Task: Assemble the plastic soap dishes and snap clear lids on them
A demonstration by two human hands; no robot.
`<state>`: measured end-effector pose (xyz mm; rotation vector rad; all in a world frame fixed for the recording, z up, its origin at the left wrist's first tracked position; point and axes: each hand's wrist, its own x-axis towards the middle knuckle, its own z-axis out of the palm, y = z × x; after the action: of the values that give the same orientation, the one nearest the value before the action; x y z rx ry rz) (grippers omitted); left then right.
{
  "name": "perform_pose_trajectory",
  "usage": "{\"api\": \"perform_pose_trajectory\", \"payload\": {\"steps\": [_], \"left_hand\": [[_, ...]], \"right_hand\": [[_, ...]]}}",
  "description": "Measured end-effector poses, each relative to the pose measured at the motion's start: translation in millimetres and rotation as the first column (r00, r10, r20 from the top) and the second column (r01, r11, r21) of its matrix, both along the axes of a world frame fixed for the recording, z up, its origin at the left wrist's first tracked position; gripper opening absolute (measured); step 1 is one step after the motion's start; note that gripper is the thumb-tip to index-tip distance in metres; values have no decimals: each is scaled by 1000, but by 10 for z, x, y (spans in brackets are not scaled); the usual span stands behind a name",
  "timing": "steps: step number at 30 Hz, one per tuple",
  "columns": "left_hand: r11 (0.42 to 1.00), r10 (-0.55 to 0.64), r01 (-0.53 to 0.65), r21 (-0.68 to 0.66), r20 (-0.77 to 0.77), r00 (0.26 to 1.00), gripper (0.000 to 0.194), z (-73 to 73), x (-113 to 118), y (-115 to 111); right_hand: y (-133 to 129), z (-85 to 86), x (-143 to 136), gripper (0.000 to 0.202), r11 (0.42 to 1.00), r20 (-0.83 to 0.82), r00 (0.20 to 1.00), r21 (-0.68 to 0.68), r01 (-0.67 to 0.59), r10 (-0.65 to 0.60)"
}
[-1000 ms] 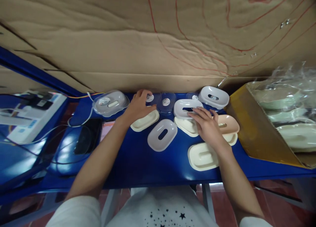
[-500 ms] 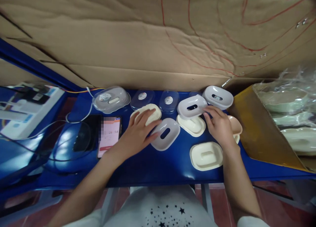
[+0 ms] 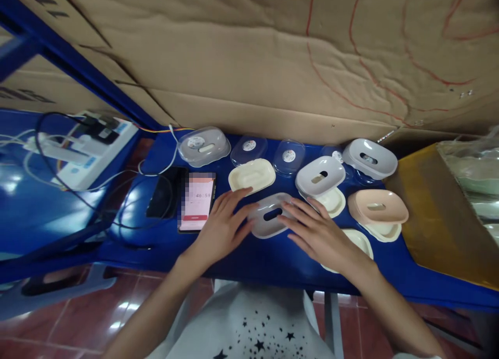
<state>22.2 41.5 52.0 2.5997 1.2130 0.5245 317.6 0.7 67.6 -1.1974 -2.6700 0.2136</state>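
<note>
A light grey oval soap dish (image 3: pixel 268 202) with a slot through its middle lies between my two hands. My left hand (image 3: pixel 222 221) has its fingers apart, their tips at the dish's left rim and near a cream oval tray (image 3: pixel 252 175). From the other side my right hand (image 3: pixel 319 231) reaches over the dish's right end with fingers spread. Whether the fingertips press on the dish, I cannot tell. Partly under my right wrist is another cream tray (image 3: pixel 360 240). A second grey dish (image 3: pixel 317 176) rests on a cream tray (image 3: pixel 334 202) further back.
Right of my hands, a peach dish (image 3: pixel 378 205) sits on a cream tray. Along the back are clear lids (image 3: pixel 288 158), a lidded grey dish (image 3: pixel 205 146) and another grey dish (image 3: pixel 370 157). A phone (image 3: pixel 197 200), cables and a power strip (image 3: pixel 95 156) lie left; an open carton (image 3: pixel 448 213) stands right.
My right hand has left the back grey dish, now on its cream tray, and come left to the nearer grey dish. That dish has turned more crosswise. The view has shifted left.
</note>
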Motion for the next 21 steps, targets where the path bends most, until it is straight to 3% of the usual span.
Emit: {"api": "perform_pose_trajectory", "payload": {"steps": [3,7,12,15,18,21], "left_hand": [[991,132,-132,4,-65,989,40,-48,-28,160],[989,147,-148,-6,-92,985,23,-164,-66,174],[995,80,-83,-48,-57,995,9,-199,-204,-136],[997,21,-20,-77,2,1000,6,-200,-179,-362],[997,9,0,-82,108,994,16,-249,-69,-535],[988,131,-110,-109,201,971,45,-322,8,-624]], "right_hand": [[-112,-64,-94,44,1000,21,1000,-24,-1,1],[-249,-121,-15,49,999,-46,998,-5,49,-49],[-436,-53,167,42,982,-304,935,-13,187,-182],[-476,-52,140,42,955,-411,873,22,296,-261],[-461,-79,-27,42,950,-394,878,33,310,-273],[-458,-94,-226,38,965,-331,913,25,261,-239]]}}
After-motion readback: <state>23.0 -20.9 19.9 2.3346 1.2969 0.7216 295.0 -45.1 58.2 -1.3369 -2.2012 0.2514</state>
